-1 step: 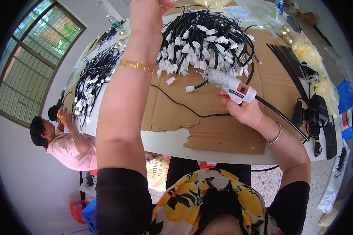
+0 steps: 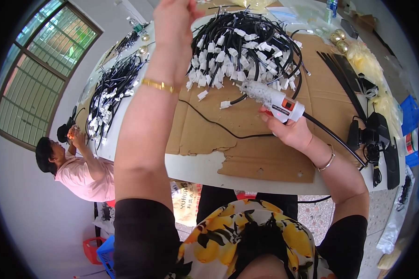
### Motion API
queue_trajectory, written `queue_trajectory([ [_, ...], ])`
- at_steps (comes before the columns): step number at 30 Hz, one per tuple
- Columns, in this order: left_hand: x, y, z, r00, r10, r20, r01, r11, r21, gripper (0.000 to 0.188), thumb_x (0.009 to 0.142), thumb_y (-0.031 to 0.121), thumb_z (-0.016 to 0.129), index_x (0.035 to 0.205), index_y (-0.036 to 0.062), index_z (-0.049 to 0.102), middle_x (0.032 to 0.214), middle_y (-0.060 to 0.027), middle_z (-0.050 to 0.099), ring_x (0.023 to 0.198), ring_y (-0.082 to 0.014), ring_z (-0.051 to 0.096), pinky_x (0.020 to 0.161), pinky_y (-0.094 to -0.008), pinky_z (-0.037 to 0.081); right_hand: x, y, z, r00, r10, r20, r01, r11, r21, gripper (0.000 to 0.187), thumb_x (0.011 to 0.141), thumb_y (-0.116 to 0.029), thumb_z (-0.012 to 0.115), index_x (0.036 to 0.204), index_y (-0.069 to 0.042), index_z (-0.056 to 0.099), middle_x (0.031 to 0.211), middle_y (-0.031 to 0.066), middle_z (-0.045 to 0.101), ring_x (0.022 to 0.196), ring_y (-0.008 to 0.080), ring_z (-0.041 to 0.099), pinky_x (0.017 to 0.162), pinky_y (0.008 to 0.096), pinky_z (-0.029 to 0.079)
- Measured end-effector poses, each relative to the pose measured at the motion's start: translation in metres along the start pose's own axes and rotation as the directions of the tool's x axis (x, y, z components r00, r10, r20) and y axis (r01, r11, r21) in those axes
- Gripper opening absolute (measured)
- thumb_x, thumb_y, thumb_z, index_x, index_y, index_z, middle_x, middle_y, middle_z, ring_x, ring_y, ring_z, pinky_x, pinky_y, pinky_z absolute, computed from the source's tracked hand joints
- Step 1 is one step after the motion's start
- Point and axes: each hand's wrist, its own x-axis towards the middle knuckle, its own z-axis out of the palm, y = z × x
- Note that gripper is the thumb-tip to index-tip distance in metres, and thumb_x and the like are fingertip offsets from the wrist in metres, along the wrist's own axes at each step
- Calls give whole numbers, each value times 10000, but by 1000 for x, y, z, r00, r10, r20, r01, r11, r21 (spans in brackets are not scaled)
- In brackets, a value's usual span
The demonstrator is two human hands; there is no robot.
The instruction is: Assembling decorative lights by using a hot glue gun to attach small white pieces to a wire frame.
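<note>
My right hand (image 2: 291,132) is closed around the handle of a white hot glue gun (image 2: 279,104). Its nozzle end, crusted with whitish residue, points left toward a big heap of black cables (image 2: 246,51) with white plug connectors. A black cord or stick runs from the gun's back end down to the right. My left arm stretches far forward, left of the heap. At the top edge my left hand (image 2: 174,11) is partly cut off and blurred, so its fingers and anything in them cannot be made out. One loose white connector (image 2: 225,105) lies below the nozzle.
Brown cardboard (image 2: 265,158) covers part of the white table. A second cable pile (image 2: 109,97) lies left, near a person in pink (image 2: 84,176). Black strips (image 2: 342,83), power adapters (image 2: 375,130) and yellowish plastic bags (image 2: 365,60) line the right side. A thin cord (image 2: 209,123) crosses the cardboard.
My left hand and forearm have shifted slightly, with the hand a little lower in view. The right hand and glue gun look unmoved.
</note>
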Motion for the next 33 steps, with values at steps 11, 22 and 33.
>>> queue_trajectory([
  [11, -139, -75, -52, 856, -510, 84, 516, 832, -202, 216, 840, 101, 419, 994, 12, 544, 716, -24, 523, 606, -104, 487, 553, -260, 443, -4, -2, -2, 1000, -13, -25, 12, 1000, -28, 214, 730, 4, 558, 941, 12, 526, 864, 46, 585, 788, 90, 546, 698, 226, 452],
  [22, -168, -81, -38, 901, -390, 189, 409, 910, -75, 312, 801, -46, 493, 1109, 3, 500, 949, -83, 583, 830, -150, 577, 681, -262, 502, 1, -4, -6, 998, 41, -38, -44, 995, -87, 231, 731, -32, 564, 960, -16, 540, 889, 36, 589, 812, 93, 540, 729, 234, 440],
  [33, -170, -97, -52, 961, -270, 57, 261, 957, 124, 235, 753, -79, 558, 979, -22, 531, 860, -73, 601, 773, -110, 566, 669, -228, 488, 5, -11, -2, 969, 233, 88, -228, 972, -62, 173, 724, -12, 555, 897, -17, 545, 859, 44, 592, 750, 76, 521, 652, 211, 434],
])
